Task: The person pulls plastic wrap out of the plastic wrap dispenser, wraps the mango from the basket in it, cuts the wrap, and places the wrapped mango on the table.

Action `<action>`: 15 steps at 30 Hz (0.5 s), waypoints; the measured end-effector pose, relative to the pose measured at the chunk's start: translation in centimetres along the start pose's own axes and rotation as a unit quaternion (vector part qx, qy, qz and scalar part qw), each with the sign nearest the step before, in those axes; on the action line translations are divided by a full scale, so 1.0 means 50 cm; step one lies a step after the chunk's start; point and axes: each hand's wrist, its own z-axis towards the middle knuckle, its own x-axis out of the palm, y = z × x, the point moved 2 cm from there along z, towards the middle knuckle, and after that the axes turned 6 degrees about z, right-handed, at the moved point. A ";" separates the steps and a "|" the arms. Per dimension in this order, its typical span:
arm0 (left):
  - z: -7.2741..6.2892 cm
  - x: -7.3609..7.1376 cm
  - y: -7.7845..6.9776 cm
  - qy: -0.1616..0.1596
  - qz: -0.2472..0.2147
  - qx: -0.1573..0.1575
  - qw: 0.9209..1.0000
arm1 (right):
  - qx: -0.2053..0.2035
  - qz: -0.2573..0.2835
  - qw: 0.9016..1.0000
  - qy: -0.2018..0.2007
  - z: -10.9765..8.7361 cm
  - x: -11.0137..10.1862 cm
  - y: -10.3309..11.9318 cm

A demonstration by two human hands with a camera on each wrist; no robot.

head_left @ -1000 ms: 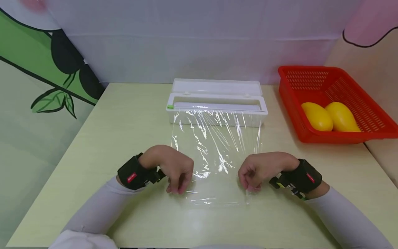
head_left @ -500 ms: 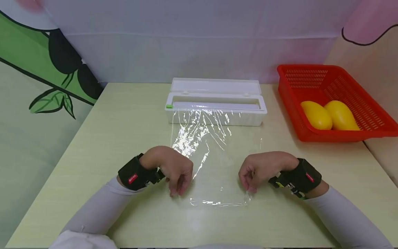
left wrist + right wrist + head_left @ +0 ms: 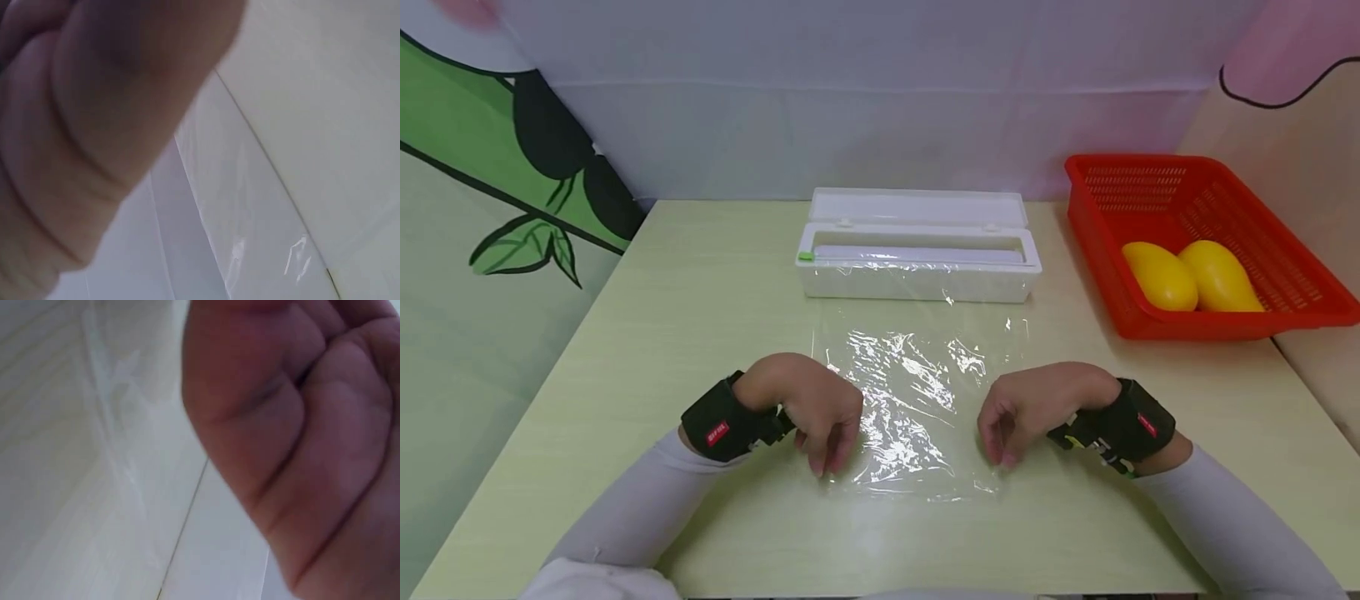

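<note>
A sheet of clear plastic wrap (image 3: 910, 408) stretches from the front of a white wrap dispenser (image 3: 917, 282) toward me, with bright glints and wrinkles across its middle. My left hand (image 3: 820, 408) pinches the sheet's near left corner between thumb and fingers, knuckles up. At the near right corner, my right hand (image 3: 1037, 408) pinches the film the same way. The dispenser's lid (image 3: 917, 208) stands open at the back, and a roll (image 3: 917, 254) shows inside. A green slider (image 3: 806, 257) sits at its left end. The wrist views show mostly curled fingers (image 3: 112, 112), fingertips out of sight.
A red plastic basket (image 3: 1097, 267) stands at the back right, holding two yellow mango-like fruits (image 3: 1161, 277). The pale wood-grain table (image 3: 700, 275) ends at a cloth-covered wall (image 3: 887, 125) behind the dispenser. A painted panel (image 3: 512, 333) borders the left side.
The film has slackened and settled lower between the dispenser and my hands; its glints have shifted from taut streaks near the box to the sheet's middle. Both hands stay nearly in place.
</note>
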 end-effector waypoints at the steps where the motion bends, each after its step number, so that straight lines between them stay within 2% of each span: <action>1: -0.002 -0.001 0.000 -0.002 0.005 0.004 1.000 | -0.008 -0.003 1.000 -0.003 -0.001 -0.002 0.000; 6: -0.018 -0.007 -0.001 -0.022 0.022 0.037 0.999 | -0.040 -0.016 0.998 -0.035 -0.009 -0.010 0.007; 10: -0.029 -0.015 -0.001 -0.052 0.044 0.074 0.995 | -0.043 -0.008 0.998 -0.045 -0.017 -0.015 0.012; 15: -0.037 -0.023 0.004 -0.086 0.046 0.079 0.992 | -0.050 -0.001 0.998 -0.045 -0.022 -0.016 0.013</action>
